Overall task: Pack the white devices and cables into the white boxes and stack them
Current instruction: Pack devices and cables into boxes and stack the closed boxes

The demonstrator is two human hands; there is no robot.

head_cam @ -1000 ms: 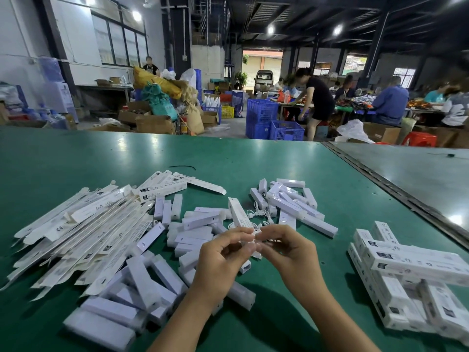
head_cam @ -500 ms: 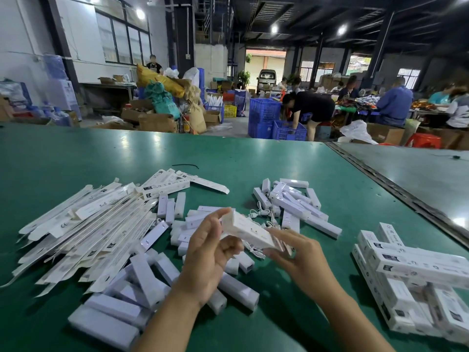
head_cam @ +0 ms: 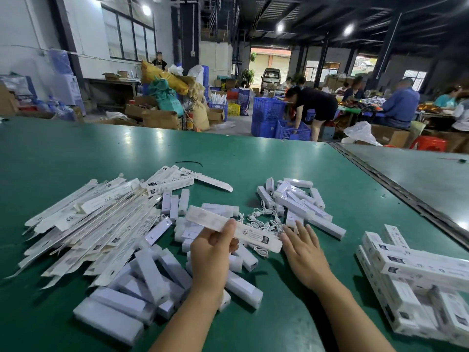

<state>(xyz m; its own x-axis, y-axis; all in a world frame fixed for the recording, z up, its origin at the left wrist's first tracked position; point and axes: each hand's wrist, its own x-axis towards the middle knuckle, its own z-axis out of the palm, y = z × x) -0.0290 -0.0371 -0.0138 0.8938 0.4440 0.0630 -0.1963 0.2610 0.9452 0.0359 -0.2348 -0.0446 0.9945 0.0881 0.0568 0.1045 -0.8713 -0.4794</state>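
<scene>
Above the green table [head_cam: 253, 168], left hand [head_cam: 213, 247] pinches a slim white printed box [head_cam: 253, 233]; right hand [head_cam: 302, 252] spreads flat.

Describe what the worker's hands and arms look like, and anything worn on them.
Both are bare. The left hand and right hand wear no gloves, and no ring shows on the fingers in view. The forearms are uncovered down to the picture's lower edge: no sleeve, watch or wristband shows.

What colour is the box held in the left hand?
The box is white with small dark print, seen in the head view.
</scene>
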